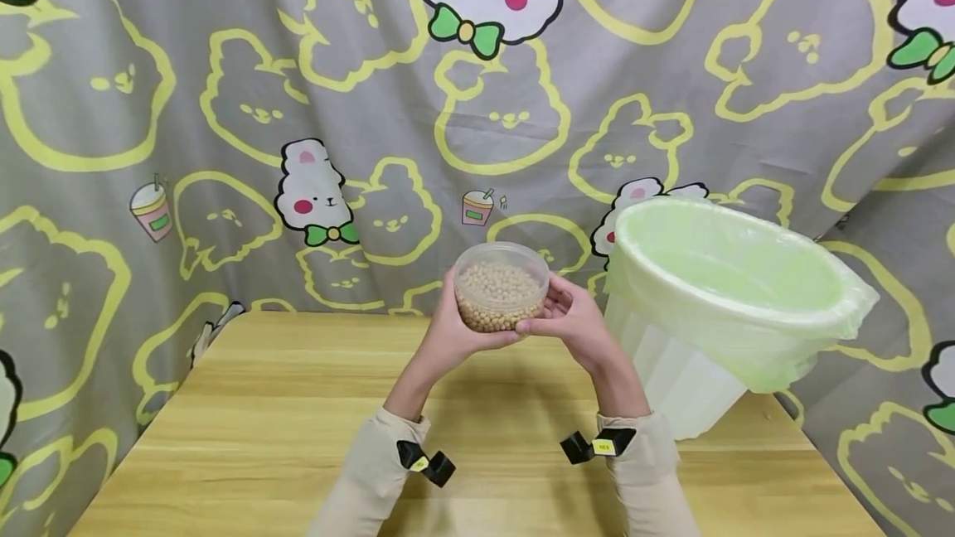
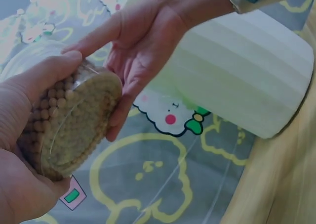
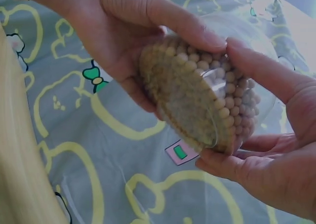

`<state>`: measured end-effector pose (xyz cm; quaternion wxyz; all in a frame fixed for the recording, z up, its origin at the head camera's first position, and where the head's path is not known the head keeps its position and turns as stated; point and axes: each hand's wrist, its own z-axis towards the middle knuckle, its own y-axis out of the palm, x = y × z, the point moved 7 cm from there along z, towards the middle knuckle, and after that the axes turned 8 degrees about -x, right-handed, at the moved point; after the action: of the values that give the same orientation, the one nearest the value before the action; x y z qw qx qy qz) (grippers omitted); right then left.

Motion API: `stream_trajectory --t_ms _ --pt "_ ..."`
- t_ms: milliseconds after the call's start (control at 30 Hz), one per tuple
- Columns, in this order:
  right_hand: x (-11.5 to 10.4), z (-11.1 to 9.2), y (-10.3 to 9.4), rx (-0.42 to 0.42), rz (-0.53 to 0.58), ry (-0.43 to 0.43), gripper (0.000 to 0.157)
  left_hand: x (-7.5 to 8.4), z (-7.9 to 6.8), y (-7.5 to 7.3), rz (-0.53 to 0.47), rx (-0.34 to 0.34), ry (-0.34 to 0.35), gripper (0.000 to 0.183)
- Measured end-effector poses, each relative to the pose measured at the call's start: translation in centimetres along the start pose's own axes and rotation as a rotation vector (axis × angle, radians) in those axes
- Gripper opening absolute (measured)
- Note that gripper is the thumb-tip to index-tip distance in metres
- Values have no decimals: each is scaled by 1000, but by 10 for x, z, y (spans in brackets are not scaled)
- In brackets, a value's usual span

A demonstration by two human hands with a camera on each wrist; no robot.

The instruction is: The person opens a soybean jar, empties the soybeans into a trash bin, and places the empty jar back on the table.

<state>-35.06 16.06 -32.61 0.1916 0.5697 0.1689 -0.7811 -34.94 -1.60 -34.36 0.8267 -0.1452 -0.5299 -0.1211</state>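
Observation:
A round clear plastic tub (image 1: 501, 278), partly filled with small tan balls (image 1: 498, 318), is held up over the far part of the table. My left hand (image 1: 457, 330) grips its left side, thumb along the near wall. From the right, my right hand (image 1: 580, 323) holds the other side, its thumb also at the front. Both thumb tips come close together on the wall in the right wrist view. The tub's clear base (image 3: 185, 112) shows from below there, with the balls (image 2: 81, 120) lying against it in the left wrist view.
A white ribbed bin (image 1: 660, 355) with a pale green liner (image 1: 783, 346) folded over its rim stands on the table's right side. The wooden table (image 1: 283, 413) spreads beneath my arms. A grey patterned curtain (image 1: 388, 123) hangs behind its back edge.

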Motion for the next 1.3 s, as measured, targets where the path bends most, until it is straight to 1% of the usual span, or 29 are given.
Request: stream_trajectory --t_ms 133,267,367,467,533,600,667,733,833,900,967,1067,1133,1167,1200,1267,1300 --pt "-11 -4 4 -15 -24 -20 95 9 3 -1 5 -17 53 122" --pt "-17 -5 6 -25 -57 -35 94 16 6 -4 32 -9 102 118" --pt "-18 -4 9 -35 -66 -49 93 17 5 -5 35 20 101 115" --pt "-18 -1 14 -26 -59 -73 102 16 4 -4 51 55 96 116" --pt "-17 1 18 5 -62 -85 111 16 3 -3 81 76 106 119" --pt "-16 2 21 56 -84 -87 116 17 2 -1 118 91 117 121" --pt "-14 3 23 112 -108 -77 115 16 1 0 151 100 118 123" --pt "-13 3 23 157 -124 -66 110 15 -1 0 180 104 100 124" --pt "-12 2 22 188 -145 -65 104 12 -2 0 199 83 64 125" --pt "-13 1 21 164 -155 -77 102 10 -2 0 183 43 55 124" --pt "-15 0 19 111 -158 -100 102 10 -2 1 148 -13 60 123" --pt "-17 -1 17 -16 -121 -138 103 12 -2 2 81 -110 88 119" --pt "-18 -2 17 -84 -81 -159 106 13 -2 3 57 -147 102 117" --pt "-18 -2 16 -104 -57 -167 108 14 -2 4 50 -153 105 117" --pt "-18 -2 15 -114 -35 -174 109 14 -2 4 51 -145 105 117" --pt "-17 -1 15 -103 -8 -183 114 12 -2 3 76 -93 90 118" --pt "-16 0 15 -82 -6 -182 117 11 -2 3 95 -54 80 118"
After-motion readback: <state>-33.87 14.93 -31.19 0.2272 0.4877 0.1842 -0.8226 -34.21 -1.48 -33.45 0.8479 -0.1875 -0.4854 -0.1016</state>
